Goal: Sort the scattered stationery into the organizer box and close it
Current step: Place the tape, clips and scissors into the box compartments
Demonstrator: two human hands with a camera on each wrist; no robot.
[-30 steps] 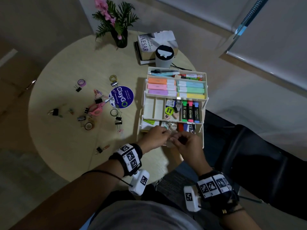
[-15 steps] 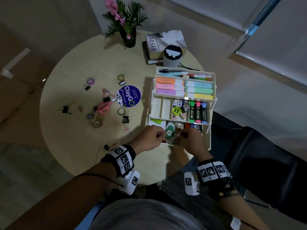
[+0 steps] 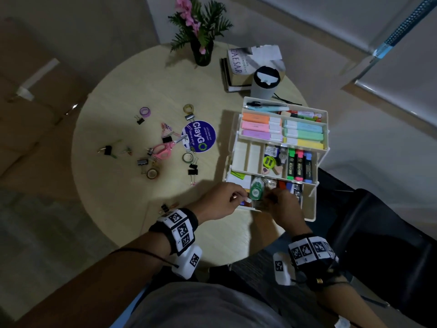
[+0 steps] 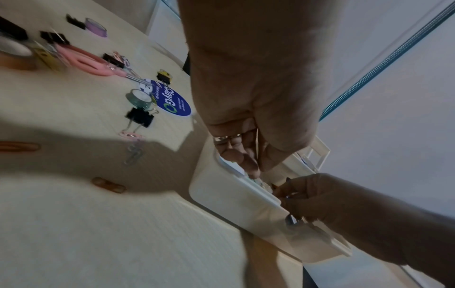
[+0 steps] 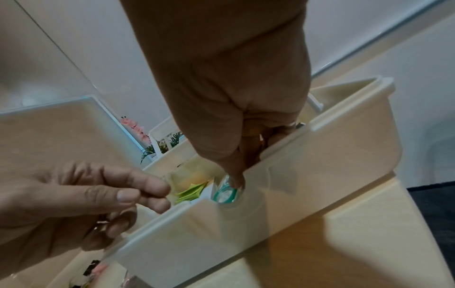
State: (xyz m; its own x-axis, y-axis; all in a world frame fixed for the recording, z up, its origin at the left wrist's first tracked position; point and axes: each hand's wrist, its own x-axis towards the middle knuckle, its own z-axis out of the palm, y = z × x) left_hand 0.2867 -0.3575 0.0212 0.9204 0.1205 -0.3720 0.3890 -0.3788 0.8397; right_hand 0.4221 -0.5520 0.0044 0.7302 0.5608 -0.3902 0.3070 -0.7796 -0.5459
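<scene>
Clearly the sorting is partway through. Both hands work at the near, lowest tier of the organizer box [image 3: 321,140]: the right hand [image 3: 282,204] has its fingers curled down inside the compartment, its thumb on a green correction-tape dispenser [image 3: 256,190], though whether it actually grips that or something beneath I cannot tell. Just to its left, the left hand [image 3: 222,200] pinches a small pale slip between thumb and fingertips at the box's near rim; what the slip is stays unclear.

Beyond the hands, the upper tiers are already filled: pastel highlighters [image 3: 281,131] in the top tray, three dark markers [image 3: 299,165] and small bits in the middle one, with two slots there bare. The lid stands open, so closing is not yet done.

Well to the left of the hands, much remains loose on the round table [image 3: 113,185]: pink scissors [image 3: 163,149], several washi tape rolls [image 3: 151,173], black binder clips [image 3: 192,172] and scattered paper clips, one clip lying just beside the left wrist. I judge at least a dozen small pieces still need a place.

Farther off, past the box, stand a lidded cup [image 3: 266,82], a book [image 3: 238,67] and a potted plant [image 3: 201,27]. A blue round sticker [image 3: 198,136] lies among the clutter. The room is dim, with pale walls and a dark chair to the right of the hands.
</scene>
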